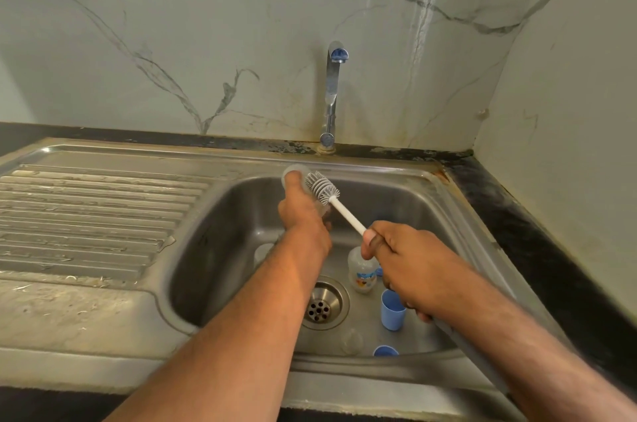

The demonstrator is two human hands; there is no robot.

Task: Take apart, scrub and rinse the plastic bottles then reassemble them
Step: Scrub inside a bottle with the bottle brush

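Over the sink basin (213, 249), the left hand (303, 214) has its grip wrapped round a clear bottle (293, 175), held up near the back rim. Right hand (403, 263) is clamped on the brush handle (346, 214); the grey brush head (322, 187) lies against the bottle's outside, i.e. scrubbing looks underway. Disassembly seems done: loose parts sit on the basin floor, incl. a second bottle (362, 271) w/ printed label, a blue cap (393, 309) just right of the drain (322, 304), another blue piece (385, 351) and a clear part (351, 340) near the front. Tap (332, 90) shows no water running. Prob. still left: scrub remaining pieces, rinse all, reassemble.
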